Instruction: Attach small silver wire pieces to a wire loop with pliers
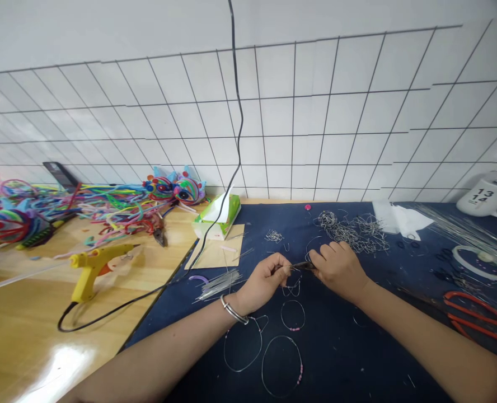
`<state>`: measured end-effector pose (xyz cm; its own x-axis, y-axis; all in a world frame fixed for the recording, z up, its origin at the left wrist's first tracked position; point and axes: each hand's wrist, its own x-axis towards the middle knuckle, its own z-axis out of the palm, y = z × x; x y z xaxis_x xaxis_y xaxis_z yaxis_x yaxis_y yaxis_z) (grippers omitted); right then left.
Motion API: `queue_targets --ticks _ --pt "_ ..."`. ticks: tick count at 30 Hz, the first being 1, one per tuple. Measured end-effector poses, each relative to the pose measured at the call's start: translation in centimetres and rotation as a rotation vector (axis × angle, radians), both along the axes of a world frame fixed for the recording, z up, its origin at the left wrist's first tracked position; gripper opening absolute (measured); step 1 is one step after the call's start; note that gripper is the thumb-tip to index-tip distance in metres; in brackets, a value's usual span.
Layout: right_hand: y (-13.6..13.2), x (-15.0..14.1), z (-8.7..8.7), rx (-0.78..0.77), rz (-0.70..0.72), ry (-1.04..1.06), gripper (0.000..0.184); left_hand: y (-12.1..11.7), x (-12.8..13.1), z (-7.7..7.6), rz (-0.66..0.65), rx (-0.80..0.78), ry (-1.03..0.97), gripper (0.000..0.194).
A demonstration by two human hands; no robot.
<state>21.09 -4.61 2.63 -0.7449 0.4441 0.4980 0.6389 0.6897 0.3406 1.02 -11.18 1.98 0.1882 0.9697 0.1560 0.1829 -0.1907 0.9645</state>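
Observation:
My left hand (267,282), a metal bangle (234,310) at its wrist, pinches a thin metal wire (294,292) between thumb and fingers. Closed around the handles of dark pliers (304,265) is my right hand (338,268); the plier jaws meet the wire at my left fingertips. Bent wire loops hang just under the jaws. Below lie a small wire ring (282,317) with pink beads, a larger ring (301,372) with pink beads, and a wire loop (261,344) with pointed bends near my left wrist. My palm hides the plier handles.
Tangled wire pieces (353,230) lie beyond my right hand. Straight wires (220,284) and a tissue box (219,215) sit left. Orange-handled scissors (475,296) and a mug (486,196) are right. A yellow glue gun (91,268) trails its cord; coloured strips (118,210) crowd the wooden table.

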Motion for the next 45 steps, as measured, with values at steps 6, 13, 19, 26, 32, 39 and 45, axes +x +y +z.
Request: queue_targets --ticks 6,13,19,26,32,39,45 --pt "0.0 -0.2 -0.1 -0.004 0.004 0.016 0.023 -0.1 0.1 0.0 0.013 0.006 0.0 0.019" --pt "0.0 -0.1 -0.3 -0.014 0.017 0.036 0.022 0.0 0.0 -0.1 0.007 -0.008 -0.01 0.019" --pt "0.0 -0.1 -0.6 -0.055 -0.017 0.016 0.022 0.2 -0.1 -0.3 -0.006 -0.017 -0.003 0.019" --pt "0.2 -0.3 -1.3 -0.09 -0.03 0.103 0.025 0.4 -0.2 -0.2 0.003 -0.087 -0.052 0.02" --pt "0.8 -0.2 -2.0 -0.208 -0.06 0.179 0.018 0.8 -0.3 -0.7 0.044 -0.147 -0.136 0.022" --pt "0.9 -0.7 -2.7 -0.731 -0.031 0.495 0.016 0.9 -0.3 -0.9 0.035 -0.173 -0.149 0.021" --pt "-0.8 -1.4 -1.7 -1.099 0.071 0.694 0.02 0.8 -0.2 -0.8 0.012 -0.183 -0.107 0.021"
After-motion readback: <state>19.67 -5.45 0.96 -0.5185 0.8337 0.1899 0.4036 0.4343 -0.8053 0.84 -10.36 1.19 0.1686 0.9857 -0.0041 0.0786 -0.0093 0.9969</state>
